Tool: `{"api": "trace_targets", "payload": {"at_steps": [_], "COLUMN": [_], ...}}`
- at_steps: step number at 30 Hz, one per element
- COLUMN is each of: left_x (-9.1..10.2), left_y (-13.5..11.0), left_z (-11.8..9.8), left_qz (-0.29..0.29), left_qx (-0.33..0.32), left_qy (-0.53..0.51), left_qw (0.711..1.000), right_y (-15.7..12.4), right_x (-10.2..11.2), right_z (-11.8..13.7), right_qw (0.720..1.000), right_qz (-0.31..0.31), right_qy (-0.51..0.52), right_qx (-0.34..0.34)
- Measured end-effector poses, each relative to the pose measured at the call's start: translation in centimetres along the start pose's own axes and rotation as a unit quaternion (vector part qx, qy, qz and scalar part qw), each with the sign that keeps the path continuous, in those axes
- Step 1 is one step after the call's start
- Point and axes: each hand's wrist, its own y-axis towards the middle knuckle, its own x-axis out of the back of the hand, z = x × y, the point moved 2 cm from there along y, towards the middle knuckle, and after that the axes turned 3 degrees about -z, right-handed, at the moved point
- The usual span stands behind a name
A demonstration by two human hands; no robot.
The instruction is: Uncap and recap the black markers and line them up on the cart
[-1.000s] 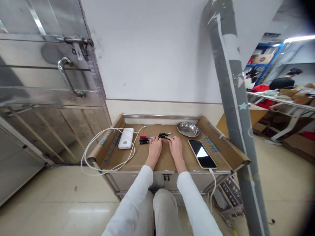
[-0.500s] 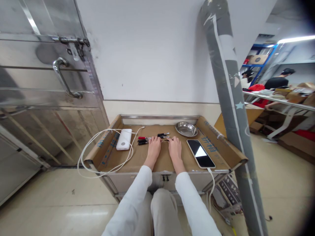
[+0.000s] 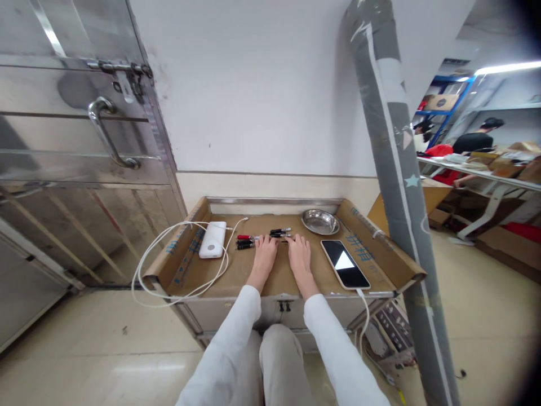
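Note:
My left hand point(image 3: 265, 256) rests low over the cardboard-lined tabletop, fingers curled down beside a small group of pens. A red pen point(image 3: 243, 237) and several black pens point(image 3: 244, 246) extend to its left; where they run under the fingers is hidden. Just right of it, my right hand point(image 3: 300, 256) has its fingertips bent together around a thin dark piece, too small to name, that points toward the left hand. Behind both hands lie more black pens point(image 3: 279, 232) with clear or silvery ends.
A white power bank point(image 3: 212, 241) with a looped white cable point(image 3: 146, 265) lies left. On the right are a steel dish point(image 3: 320, 222) and a phone point(image 3: 345, 265) on a cable. Cardboard walls point(image 3: 369, 245) edge the table, and a grey wrapped roll point(image 3: 406, 186) leans beside it.
My right hand has shifted very slightly left and away from me, bringing the fingertips of both hands a little closer. The pens on the table look unmoved.

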Motion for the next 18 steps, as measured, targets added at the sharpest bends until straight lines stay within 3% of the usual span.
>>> {"api": "trace_targets", "payload": {"at_steps": [11, 18], "left_x": [0.44, 0.17], "left_y": [-0.02, 0.32], "left_z": [-0.30, -0.08], "left_qz": [-0.015, -0.021], "left_qx": [-0.019, -0.001], "left_qy": [-0.025, -0.054], "left_qw": [0.999, 0.998], "right_y": [-0.05, -0.01], "right_x": [0.55, -0.04], "right_z": [0.10, 0.24], "right_qw": [1.000, 0.994], "right_qz": [0.020, 0.028], "right_qy": [0.008, 0.094], "right_qx": [0.004, 0.053]}}
